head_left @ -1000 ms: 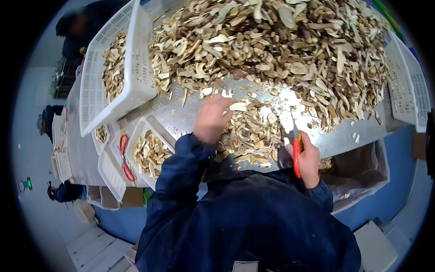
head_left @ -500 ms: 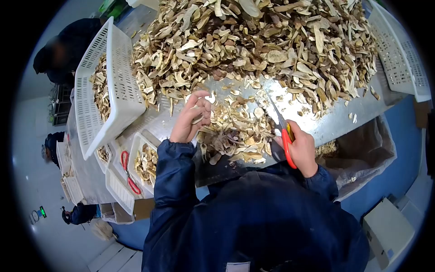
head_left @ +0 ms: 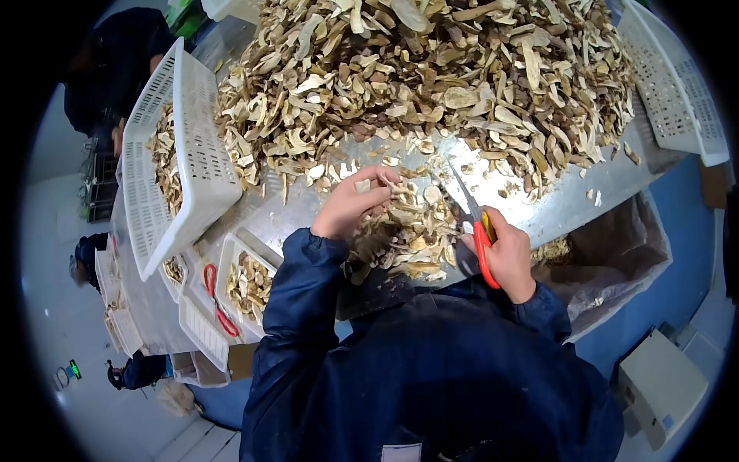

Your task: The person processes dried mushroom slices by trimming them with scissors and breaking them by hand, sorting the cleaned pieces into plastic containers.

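My left hand (head_left: 359, 202) is over the small pile of dried slices (head_left: 416, 231) near the table's front edge, its thumb and fingers pinched on a pale slice (head_left: 391, 185). Fingers wrapped round the red handles, my right hand (head_left: 506, 254) holds scissors (head_left: 480, 231) to the right of that pile, their blades pointing up and away over the bright metal table (head_left: 566, 212). Behind both hands rises a large heap of brown and cream dried slices (head_left: 431, 85).
A white slotted basket (head_left: 185, 154) with slices stands at the left, another (head_left: 677, 85) at the right. Small trays (head_left: 246, 281) and red-handled scissors (head_left: 218, 300) lie front left. A lined box (head_left: 616, 262) is below right. A person (head_left: 115, 69) stands back left.
From half a second ago, my left hand has moved right over the small pile and its fingers have closed on a slice. The scissors stay in my right hand.
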A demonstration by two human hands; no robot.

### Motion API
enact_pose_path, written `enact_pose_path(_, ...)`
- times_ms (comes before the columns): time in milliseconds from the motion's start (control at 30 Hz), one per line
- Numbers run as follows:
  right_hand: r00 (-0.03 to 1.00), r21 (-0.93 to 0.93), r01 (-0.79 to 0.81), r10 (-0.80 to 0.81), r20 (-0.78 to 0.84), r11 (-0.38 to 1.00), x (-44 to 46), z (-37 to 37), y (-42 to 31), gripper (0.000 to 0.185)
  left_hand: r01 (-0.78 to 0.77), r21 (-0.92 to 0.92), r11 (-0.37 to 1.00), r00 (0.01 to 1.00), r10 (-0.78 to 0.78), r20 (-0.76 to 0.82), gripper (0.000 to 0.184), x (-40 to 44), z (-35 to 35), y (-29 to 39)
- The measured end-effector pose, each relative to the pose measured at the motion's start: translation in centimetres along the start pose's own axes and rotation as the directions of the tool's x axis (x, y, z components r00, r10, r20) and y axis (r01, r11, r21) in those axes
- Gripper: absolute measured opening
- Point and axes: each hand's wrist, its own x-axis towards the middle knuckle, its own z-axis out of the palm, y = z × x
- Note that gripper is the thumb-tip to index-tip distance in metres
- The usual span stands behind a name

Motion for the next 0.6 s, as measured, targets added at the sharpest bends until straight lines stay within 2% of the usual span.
enact_pose_path(67, 1.000, -0.012, 0.011, -0.010, 0.004, 1.000, 0.2, 0.2, 0.0, 0.051, 0.106, -0.250, 0.962, 0.994, -0.108, 0.004, 0.029, -0.9, 0.5, 0.8)
enact_pose_path(133, 1.000, -0.012, 0.009, -0.009, 0.009, 1.000, 0.2, 0.1, 0.0, 0.052, 0.171, -0.479, 0.861, 0.984, -0.178, 0.031, 0.032, -1.6, 0.7, 1.5)
enact_pose_path(200, 1.000, -0.008, -0.009, 0.009, 0.020, 1.000, 0.2, 0.0, 0.0, 0.052, 0.112, -0.634, 0.765, 0.992, -0.122, 0.028, 0.033, -1.7, 0.9, 1.1)
enact_pose_path(300, 1.000, -0.001, -0.019, 0.019, 0.014, 1.000, 0.1, -0.1, -0.3, 0.052, 0.099, -0.661, 0.744, 0.993, -0.120, 0.014, 0.039, -1.9, 1.2, 1.8)
enact_pose_path(400, 1.000, 0.003, -0.017, 0.017, 0.009, 1.000, 0.1, 0.0, -0.2, 0.052, 0.105, -0.673, 0.732, 0.982, -0.184, -0.046, 0.041, -2.1, 1.4, 2.2)
enact_pose_path(600, 0.999, -0.011, -0.028, 0.029, 0.025, 1.000, 0.1, 0.0, -0.2, 0.053, 0.142, -0.530, 0.836, 0.981, -0.191, -0.038, 0.031, -2.3, 1.3, 1.7)
